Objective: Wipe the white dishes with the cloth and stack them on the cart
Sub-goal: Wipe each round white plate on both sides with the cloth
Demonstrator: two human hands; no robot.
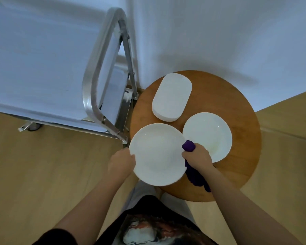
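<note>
While the near plate (158, 154) overhangs the desk (244, 138) edge, your left hand (121, 161) pinches its left rim and your right hand (197, 156), clamped on the purple cloth (189, 146), sits at its right rim; the cart (42, 68) lies far-left.

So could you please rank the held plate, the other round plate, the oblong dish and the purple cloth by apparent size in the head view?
1. held plate (nearer the camera, perhaps)
2. other round plate
3. oblong dish
4. purple cloth, partly hidden

Both bare forearms reach forward. Left hand (121, 162) curled, thumb on top — gripping. Right hand (197, 155) fisted, knuckles up — clenched round what it holds.
</note>
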